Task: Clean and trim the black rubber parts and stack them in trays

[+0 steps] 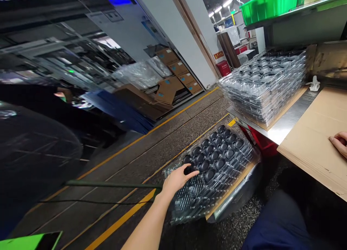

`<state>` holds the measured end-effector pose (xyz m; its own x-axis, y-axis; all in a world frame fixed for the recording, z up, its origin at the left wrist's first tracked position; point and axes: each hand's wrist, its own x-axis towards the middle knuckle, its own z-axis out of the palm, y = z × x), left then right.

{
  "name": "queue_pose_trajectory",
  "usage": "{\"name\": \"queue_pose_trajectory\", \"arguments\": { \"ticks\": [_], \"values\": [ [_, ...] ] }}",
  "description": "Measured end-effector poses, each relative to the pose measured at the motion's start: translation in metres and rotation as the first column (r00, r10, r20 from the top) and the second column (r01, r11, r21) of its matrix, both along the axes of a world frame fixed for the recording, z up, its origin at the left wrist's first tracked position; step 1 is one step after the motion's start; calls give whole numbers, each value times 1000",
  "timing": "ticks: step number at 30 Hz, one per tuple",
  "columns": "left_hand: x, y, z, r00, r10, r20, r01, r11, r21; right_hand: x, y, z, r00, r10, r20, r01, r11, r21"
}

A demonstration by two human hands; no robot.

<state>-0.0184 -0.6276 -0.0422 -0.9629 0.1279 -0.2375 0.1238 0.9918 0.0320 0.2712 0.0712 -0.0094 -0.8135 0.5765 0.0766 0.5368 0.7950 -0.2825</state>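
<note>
- Both hands showing in the head view, the left hand [177, 181] reaching down over a clear plastic blister tray [184, 206] lying on the floor, the right hand [340, 143] resting at the frame's right edge on a cardboard sheet [306, 145].
- Left fingers [193, 173] spreading across the tray, the palm covering a dark round part [189, 169]; firmness of any grip impossible to judge, with closure around that part unclear.
- Right fingers curling slightly on the cardboard, gripping nothing.
- Dark round parts [219, 164] filling most upper pockets of the floor tray, with the pockets near the left wrist showing no parts, so part of the tray is looking filled and part is looking unfilled.
- Stacked blister trays [262, 85] towering on a steel table [287, 121] just beside the floor tray, their contents looking dark, the exact count hidden.
- Tray's lower edge sitting near a knee in dark blue trousers [276, 221], its upper corner lying just below the table's edge.
- Speckled floor stretching to the left of the tray, up to a yellow floor line [121, 217], offering the left arm room.
- Red bin [257, 141] tucking under the table, limiting reach on that side.
</note>
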Motion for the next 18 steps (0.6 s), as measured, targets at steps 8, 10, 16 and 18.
{"name": "queue_pose_trajectory", "arguments": {
  "ticks": [8, 10, 16, 18],
  "values": [
    [33, 15, 8, 999, 39, -17, -40, 998, -46, -1, -2, 4, 998, 35, -60, -37, 998, -41],
    [43, 18, 7, 1000, 22, -19, -23, 998, -60, 0, -2, 4, 996, 37, -79, -40, 998, -45],
    [71, 26, -2, 1000, -9, 4, 10, 998, -55, -3, 2, -1, 996, 46, -82, -51, 997, -51],
    [79, 28, -1, 1000, -6, 3, 6, 999, -35, -4, 1, -1, 997, 36, -71, -39, 999, -35]
  ]
}}
